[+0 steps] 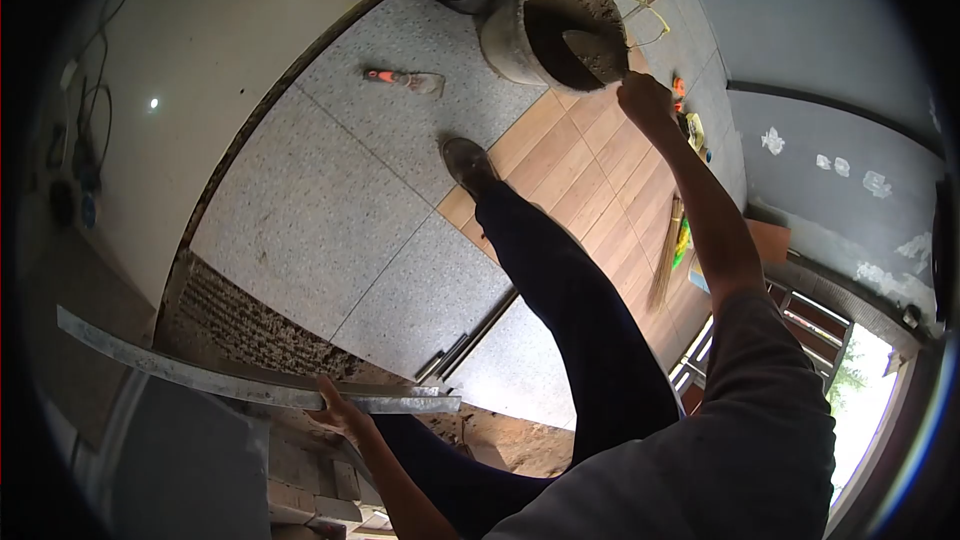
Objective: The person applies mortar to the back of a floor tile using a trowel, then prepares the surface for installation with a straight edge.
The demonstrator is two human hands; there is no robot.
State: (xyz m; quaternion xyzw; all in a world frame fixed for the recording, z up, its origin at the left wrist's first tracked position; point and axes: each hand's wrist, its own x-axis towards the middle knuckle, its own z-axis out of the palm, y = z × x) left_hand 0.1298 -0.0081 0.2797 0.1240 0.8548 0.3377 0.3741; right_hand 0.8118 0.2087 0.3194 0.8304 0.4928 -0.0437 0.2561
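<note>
My left hand (342, 414) is closed around a long metal straightedge (210, 378), near its right end. The bar lies over a strip of ridged mortar (245, 325) beside the laid tiles. My right hand (646, 100) is closed at the rim of a mortar bucket (505, 48). Inside the bucket, the blade of a trowel (592, 52) rests in the grey mix, pointing away from that hand. Its handle is hidden by my fingers. The bucket looks tilted, with its mouth towards me.
A scraper with an orange handle (402, 80) lies on the speckled tiles (290, 170). Wood-look tiles (570, 160) adjoin them. A broom (667, 255) and small tools lie near the grey wall (830, 130). Thin dark bars (455, 352) rest on the tiles; my shoe (466, 162) stands nearby.
</note>
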